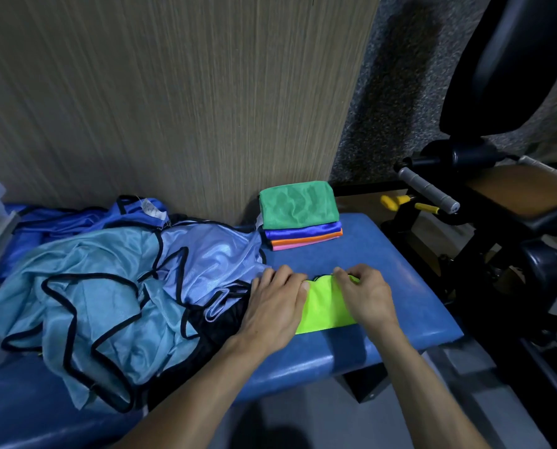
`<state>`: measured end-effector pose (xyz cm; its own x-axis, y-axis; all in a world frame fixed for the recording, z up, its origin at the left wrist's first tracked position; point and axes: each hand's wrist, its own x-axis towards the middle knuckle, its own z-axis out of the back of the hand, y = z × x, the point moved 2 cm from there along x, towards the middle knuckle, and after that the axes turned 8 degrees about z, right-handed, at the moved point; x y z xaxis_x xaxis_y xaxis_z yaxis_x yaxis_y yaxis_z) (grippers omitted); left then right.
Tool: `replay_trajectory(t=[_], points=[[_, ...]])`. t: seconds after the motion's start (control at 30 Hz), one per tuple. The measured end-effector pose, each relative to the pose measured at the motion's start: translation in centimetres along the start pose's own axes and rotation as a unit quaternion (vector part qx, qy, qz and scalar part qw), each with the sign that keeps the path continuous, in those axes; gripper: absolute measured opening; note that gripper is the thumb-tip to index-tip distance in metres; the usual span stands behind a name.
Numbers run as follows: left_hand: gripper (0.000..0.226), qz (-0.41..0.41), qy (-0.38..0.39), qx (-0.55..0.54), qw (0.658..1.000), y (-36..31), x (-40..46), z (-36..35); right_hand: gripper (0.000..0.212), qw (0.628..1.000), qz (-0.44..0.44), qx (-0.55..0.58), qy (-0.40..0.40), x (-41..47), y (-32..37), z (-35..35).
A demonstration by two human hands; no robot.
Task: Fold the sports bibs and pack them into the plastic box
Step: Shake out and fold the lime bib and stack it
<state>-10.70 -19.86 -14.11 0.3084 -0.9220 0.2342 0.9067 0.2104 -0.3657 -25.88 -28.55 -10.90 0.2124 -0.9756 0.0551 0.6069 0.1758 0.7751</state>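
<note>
Four folded bibs (pixel 299 215), two hands (pixel 322 296)

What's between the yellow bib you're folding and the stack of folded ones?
Only bare blue bench pad. In the head view, nothing lies on the stretch from the neon yellow bib up to the folded stack.

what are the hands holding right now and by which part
Both hands are on the neon yellow bib: the left hand on its left side, the right hand pinching its far edge.
</note>
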Motion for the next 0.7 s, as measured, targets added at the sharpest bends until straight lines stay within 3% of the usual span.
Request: replay_trajectory(t=[0.1,0.23,0.37,0.43,0.7], points=[[0.066,0.0,0.012,0.008,1.0,0.2,0.5,0.4,0.027,1.0,0.009,0.01,-0.013,1.4,-0.3,-0.4],[0.057,-0.052,-0.031,0.037,0.997,-0.3,1.5,1.4,0.026,0.999,0.018,0.012,-0.04,4.0,-0.5,-0.4],[0.069,-0.121,0.039,0.091,0.988,-0.2,2.7,1.1,0.029,0.996,0.034,0.042,-0.072,6.0,-0.1,-0.8],[0.073,-0.114,0.06,0.126,0.984,0.3,3.3,0.3,0.032,0.994,0.05,0.05,-0.081,6.6,0.3,-1.4],[0.059,-0.087,-0.011,0.133,0.987,0.7,5.6,-1.2,0.037,0.994,0.1,-0.014,-0.043,8.4,0.7,-1.2]])
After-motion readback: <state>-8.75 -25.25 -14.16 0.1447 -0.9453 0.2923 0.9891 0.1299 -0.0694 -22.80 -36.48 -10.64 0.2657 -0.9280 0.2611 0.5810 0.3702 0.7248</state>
